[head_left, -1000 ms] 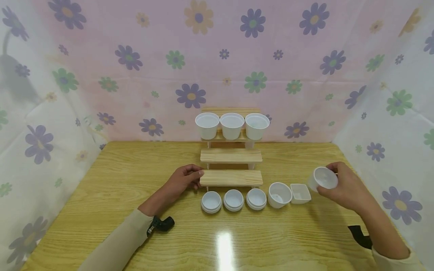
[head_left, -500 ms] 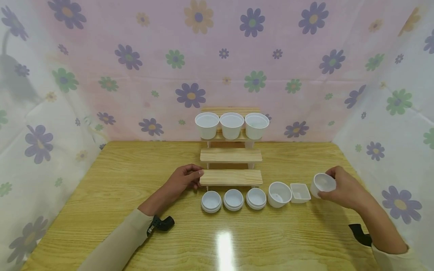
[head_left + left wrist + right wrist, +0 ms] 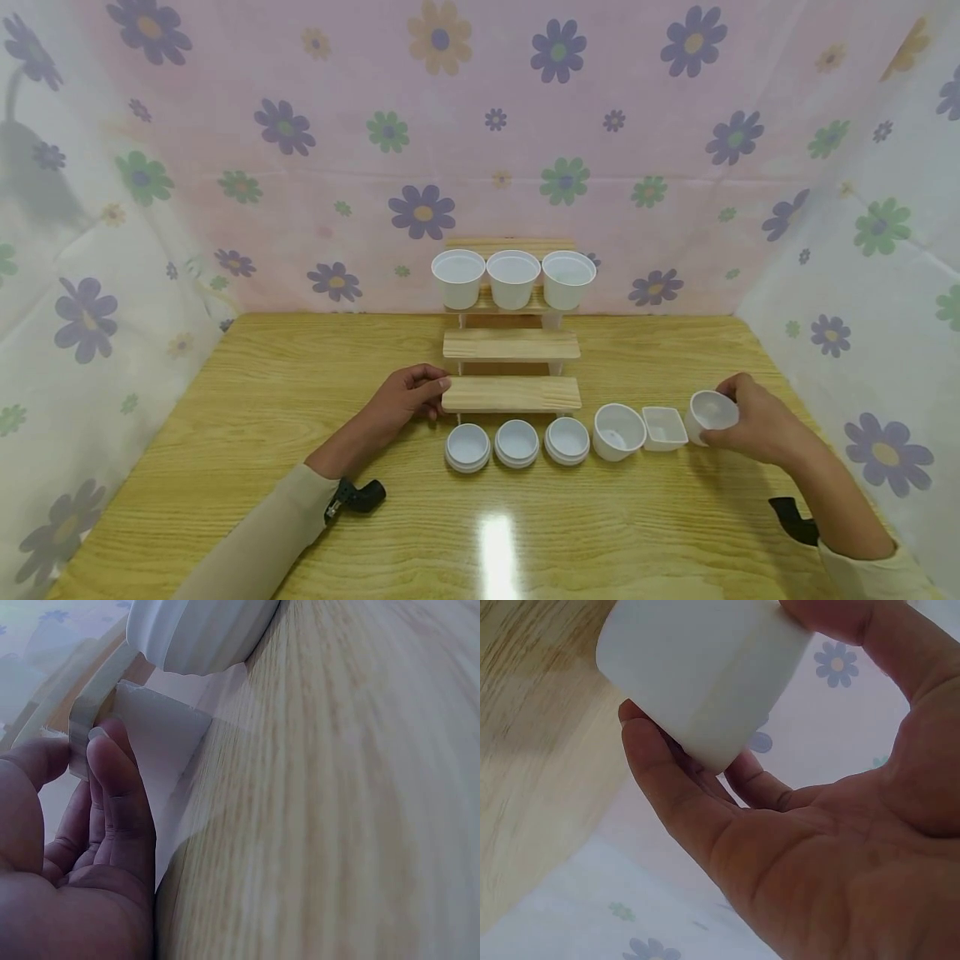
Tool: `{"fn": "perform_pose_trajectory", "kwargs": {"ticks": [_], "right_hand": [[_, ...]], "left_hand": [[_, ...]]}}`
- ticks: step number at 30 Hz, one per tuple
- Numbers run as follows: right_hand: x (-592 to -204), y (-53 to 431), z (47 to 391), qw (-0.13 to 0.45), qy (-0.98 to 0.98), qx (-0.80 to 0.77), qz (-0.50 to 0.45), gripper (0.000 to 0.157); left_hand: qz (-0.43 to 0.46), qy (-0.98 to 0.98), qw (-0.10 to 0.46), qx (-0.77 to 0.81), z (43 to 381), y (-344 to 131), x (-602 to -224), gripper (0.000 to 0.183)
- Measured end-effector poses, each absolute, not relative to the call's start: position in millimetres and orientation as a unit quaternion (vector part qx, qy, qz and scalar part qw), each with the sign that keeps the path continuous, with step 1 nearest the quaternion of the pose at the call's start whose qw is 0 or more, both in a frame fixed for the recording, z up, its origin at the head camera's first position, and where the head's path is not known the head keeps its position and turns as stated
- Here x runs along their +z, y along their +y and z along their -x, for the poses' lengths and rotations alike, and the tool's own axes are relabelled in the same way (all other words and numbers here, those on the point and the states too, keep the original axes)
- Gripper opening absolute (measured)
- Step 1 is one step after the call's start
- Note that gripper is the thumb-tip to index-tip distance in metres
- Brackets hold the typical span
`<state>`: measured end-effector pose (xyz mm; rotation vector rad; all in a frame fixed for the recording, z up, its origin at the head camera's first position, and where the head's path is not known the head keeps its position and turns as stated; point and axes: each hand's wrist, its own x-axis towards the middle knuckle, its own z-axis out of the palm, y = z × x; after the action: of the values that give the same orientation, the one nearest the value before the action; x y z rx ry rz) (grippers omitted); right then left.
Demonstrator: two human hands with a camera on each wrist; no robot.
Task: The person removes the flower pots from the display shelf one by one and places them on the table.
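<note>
Your right hand (image 3: 761,421) holds a round white cup (image 3: 708,417) from its right side, thumb on the near side and fingers around the far side; the mouth faces up, tipped a little toward you. Whether its base touches the table (image 3: 300,417) you cannot tell.

Just left of that hand's cup stands a small square white cup (image 3: 665,428), and next to it a bigger round white cup (image 3: 618,433). Farther left, three ridged white cups (image 3: 517,443) line up side by side, mouths up.

Your left hand (image 3: 405,398) pinches the left end of the lowest wooden shelf (image 3: 512,393) between thumb and fingers. The ridged row sits to the right of this hand and nearer to you. Beyond the hand and to its right, a middle shelf (image 3: 512,343) rises behind the lowest, and above that three tapered white cups (image 3: 513,279) stand upright in a row.
</note>
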<state>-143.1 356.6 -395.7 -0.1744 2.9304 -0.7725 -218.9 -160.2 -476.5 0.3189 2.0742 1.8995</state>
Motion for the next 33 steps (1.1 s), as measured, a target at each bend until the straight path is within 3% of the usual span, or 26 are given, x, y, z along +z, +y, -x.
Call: {"fn": "perform_pose_trajectory", "kwargs": {"ticks": [14,22,33], "right_hand": [[-396.5,355.3,143.9,0.073,0.961,-0.261,0.063,0.074],[-396.7,357.1,145.5,0.089,0.960,-0.257,0.061,0.086],[-391.3,348.0,143.2,0.049,0.958,-0.273,0.075,0.092]], "left_hand": [[-0.102,0.722,0.159,0.665,217.5,-159.1,-473.2,0.035],[-0.107,0.728,0.158,0.659,217.3,-159.0,-471.4,0.038],[-0.104,0.726,0.158,0.661,217.2,-159.3,-471.6,0.036]]}}
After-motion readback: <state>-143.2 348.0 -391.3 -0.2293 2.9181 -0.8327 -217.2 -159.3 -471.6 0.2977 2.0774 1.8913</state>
